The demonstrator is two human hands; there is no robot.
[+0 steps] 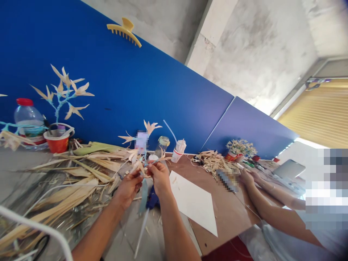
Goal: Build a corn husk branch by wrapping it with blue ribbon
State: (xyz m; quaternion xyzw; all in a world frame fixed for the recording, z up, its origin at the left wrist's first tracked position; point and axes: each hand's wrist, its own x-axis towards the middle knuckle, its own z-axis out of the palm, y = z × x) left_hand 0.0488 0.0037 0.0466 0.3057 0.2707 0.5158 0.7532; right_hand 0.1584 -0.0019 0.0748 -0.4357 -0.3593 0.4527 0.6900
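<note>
Between my two hands is a husk flower branch [145,150], its stem wrapped in light blue and its petals made of pale dried husk. My left hand [129,186] pinches it low down from the left. The fingers of my right hand [160,177] close on it from the right, close to my left fingertips. A light blue strip [143,195] hangs below my fingers. Under my right wrist lies a dark blue glue gun [152,199], partly hidden, with a whitish glue stick [141,233] pointing toward me.
Dried husks [84,181] spread over the left side. A red pot [57,139] with a finished husk spray stands beside a bottle [27,117]. White paper [194,203] lies to the right, near a cup [178,150]. A co-worker's hands [247,179] are further right.
</note>
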